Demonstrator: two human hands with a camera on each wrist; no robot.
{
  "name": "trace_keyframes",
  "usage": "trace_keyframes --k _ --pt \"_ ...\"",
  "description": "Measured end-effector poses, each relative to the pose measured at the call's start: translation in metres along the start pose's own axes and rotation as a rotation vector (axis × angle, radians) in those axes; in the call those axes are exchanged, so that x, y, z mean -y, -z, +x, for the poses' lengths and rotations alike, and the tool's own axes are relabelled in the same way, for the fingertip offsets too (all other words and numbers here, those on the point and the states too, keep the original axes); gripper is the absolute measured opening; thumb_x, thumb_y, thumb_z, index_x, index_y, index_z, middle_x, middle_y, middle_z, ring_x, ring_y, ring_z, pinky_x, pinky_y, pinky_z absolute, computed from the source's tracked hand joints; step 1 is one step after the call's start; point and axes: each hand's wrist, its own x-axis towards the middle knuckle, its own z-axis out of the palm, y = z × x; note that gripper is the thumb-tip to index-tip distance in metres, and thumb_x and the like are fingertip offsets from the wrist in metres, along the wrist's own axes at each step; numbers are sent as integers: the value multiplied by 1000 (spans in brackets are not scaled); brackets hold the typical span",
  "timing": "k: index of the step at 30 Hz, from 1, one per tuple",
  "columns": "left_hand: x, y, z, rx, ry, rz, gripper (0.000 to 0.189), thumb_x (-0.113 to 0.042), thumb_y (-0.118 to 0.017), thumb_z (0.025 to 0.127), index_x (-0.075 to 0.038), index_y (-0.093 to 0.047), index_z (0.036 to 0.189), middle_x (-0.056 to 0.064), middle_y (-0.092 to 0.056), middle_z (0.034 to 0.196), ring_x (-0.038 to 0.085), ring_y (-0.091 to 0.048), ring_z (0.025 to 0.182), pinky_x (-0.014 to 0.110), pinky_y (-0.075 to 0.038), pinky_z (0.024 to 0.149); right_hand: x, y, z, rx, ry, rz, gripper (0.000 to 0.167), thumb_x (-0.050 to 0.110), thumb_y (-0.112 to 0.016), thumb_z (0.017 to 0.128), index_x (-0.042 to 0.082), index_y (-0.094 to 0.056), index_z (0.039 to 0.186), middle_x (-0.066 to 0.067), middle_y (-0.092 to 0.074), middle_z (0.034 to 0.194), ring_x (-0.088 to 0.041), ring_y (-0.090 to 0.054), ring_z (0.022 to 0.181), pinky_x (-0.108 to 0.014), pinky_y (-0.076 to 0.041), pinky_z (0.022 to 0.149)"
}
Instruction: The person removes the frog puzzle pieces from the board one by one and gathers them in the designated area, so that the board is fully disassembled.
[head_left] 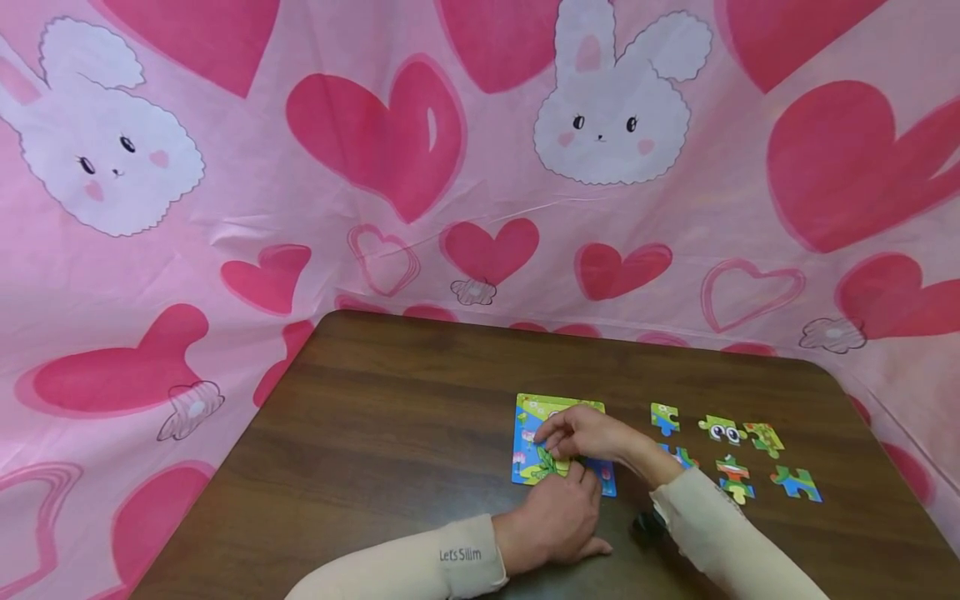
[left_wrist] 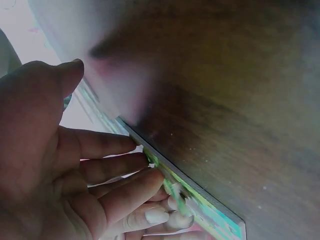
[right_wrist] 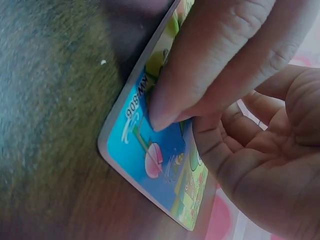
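Observation:
A colourful jigsaw puzzle board (head_left: 521, 417) lies flat on the wooden table. My left hand (head_left: 558, 515) comes over its near edge with fairly straight fingers, thumb stretched out to the side; its fingertips (right_wrist: 162, 112) rest on the blue part near a printed label. Over the middle of the board, my right hand (head_left: 588, 432) has its fingers bent. In the left wrist view a thin green puzzle piece (left_wrist: 172, 192) appears tilted off the board at the right fingertips, which seem to pinch it. The hands partly hide the piece and the picture.
Several loose puzzle pieces lie right of the board, among them one with big eyes (head_left: 723, 431), a blue-and-green one (head_left: 797, 483) and a blue one (head_left: 665, 418). A pink heart-patterned curtain (head_left: 420, 250) surrounds the table (head_left: 360, 433) at the back and sides.

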Motion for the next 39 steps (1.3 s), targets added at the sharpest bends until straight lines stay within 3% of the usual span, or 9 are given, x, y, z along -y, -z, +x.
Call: trace_keyframes --k 6,13,19,25,30,35,39 --pt "2 1 1 -5 -26 21 77 -81 -38 92 -20 -68 127 -8 -62 116 9 -53 99 19 -45 60 2 1 1 29 17 14 31 -11 -60 89 -8 -66 120 -11 -66 90 -15 -55 78 -22 -47 67" --pt "4 1 2 16 -39 7 79 -81 -36 92 -19 -65 131 -8 -61 119 9 -52 101 20 -45 61 1 1 1 31 -7 -39 30 -10 -60 88 -4 -69 116 -12 -72 103 -17 -65 93 -25 -54 75" --pt "3 1 1 -4 -37 24 79 -83 -37 91 -20 -67 127 -8 -62 115 9 -52 97 20 -42 58 -3 2 1 37 10 -6 25 -10 -59 90 -6 -70 112 -14 -74 99 -17 -66 88 -25 -54 75" --pt "2 1 1 -3 -28 1 79 -84 -40 89 -20 -69 122 -7 -62 113 8 -53 96 20 -45 59 -7 6 2 -10 54 14 20 -2 -61 96 -4 -70 114 -15 -74 105 -14 -68 91 -25 -56 82" --pt "1 0 2 19 -13 -7 82 -86 -39 88 -19 -65 128 -7 -58 109 6 -52 93 18 -44 56 -6 9 2 -49 87 46 23 1 -61 98 -7 -68 118 -23 -72 115 -16 -69 99 -27 -57 85" --pt "2 -1 2 34 -19 -26 82 -86 -38 88 -19 -64 128 -7 -57 109 6 -52 93 18 -45 58 -7 13 0 -93 80 56 28 3 -62 99 -8 -66 124 -25 -70 122 -19 -69 106 -29 -57 88" --pt "6 0 2 55 -34 -75 81 -85 -38 88 -19 -66 126 -6 -57 110 7 -52 94 18 -47 62 -8 17 -5 -138 61 55 31 8 -65 98 -6 -66 126 -20 -72 118 -18 -69 104 -31 -58 89"
